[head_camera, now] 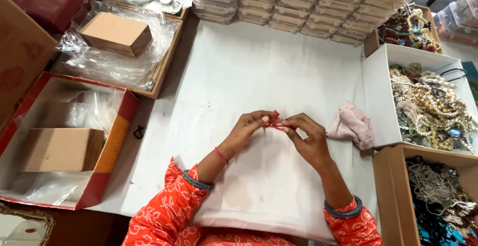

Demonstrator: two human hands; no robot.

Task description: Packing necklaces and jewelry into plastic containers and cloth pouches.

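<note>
Centrally placed over a white cloth-covered table (239,71): left hand (246,126) and right hand (308,139), fingertips meeting. Pinched between them, a small red thread-like piece (274,121), one end poking up just above the left fingertips; too small to tell more about its make. Both hands closed in a fine pinch on that red piece, thumbs and forefingers pressed together, remaining fingers curled loosely. Wrapped round the left wrist, a thin red band (221,155); further up each forearm, a dark bangle against orange patterned sleeves (169,211).

Just beside the right hand, lying crumpled on the cloth, a pale pink rag (352,124), touching the wall of a white box (378,91) heaped with beaded and pearl jewellery. Below that, a brown box (388,196) holding darker, grey and turquoise bead strands. Behind the white box, another brown box (371,42) with mixed ornaments.

Along the far edge of the table, rows of stacked clear plastic cases (308,2). Off to the left, a red-rimmed open box (112,146) containing a plain cardboard carton and clear wrapping; behind it a shallow wooden tray (167,66) with crinkled plastic bags and a second small carton. Near the table's left edge, a small black clip-like object (138,132), well apart from both hands
</note>
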